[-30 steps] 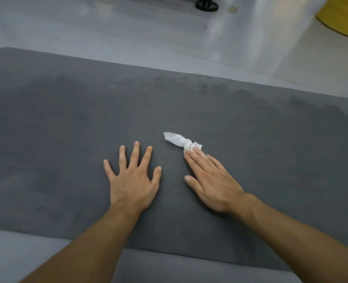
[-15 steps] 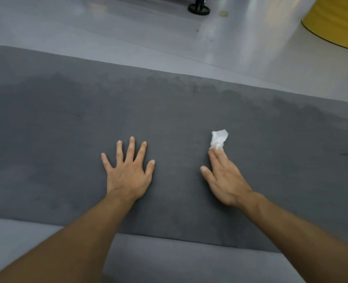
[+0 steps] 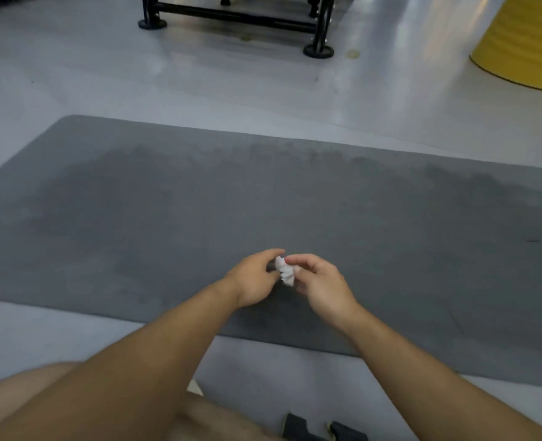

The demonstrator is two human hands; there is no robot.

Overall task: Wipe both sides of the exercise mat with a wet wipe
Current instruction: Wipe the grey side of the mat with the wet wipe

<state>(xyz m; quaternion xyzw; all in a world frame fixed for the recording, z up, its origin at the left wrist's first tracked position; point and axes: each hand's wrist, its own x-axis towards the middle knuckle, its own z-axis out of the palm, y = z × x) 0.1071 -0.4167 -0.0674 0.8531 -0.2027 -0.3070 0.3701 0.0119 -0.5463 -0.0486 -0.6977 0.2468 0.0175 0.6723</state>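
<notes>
Both hands meet over the near half of the grey exercise mat (image 3: 136,218), which lies flat on the floor (image 3: 72,74). Its left and right ends are cut off by the picture's edges. The left hand (image 3: 253,278) and the right hand (image 3: 323,281) each pinch the bunched white wet wipe (image 3: 285,271) with curled fingers. Most of the wipe is hidden between them, and motion blur softens the fingertips. A yellow object (image 3: 524,43) at the far right and dark items (image 3: 323,429) at the bottom edge are only partly in view.

I see exercise mat (image 3: 390,249): dark grey, flat on floor (image 3: 104,74), darker patches across it | wet wipe (image 3: 285,271): white scrunched wad, held above mat's near half
</notes>
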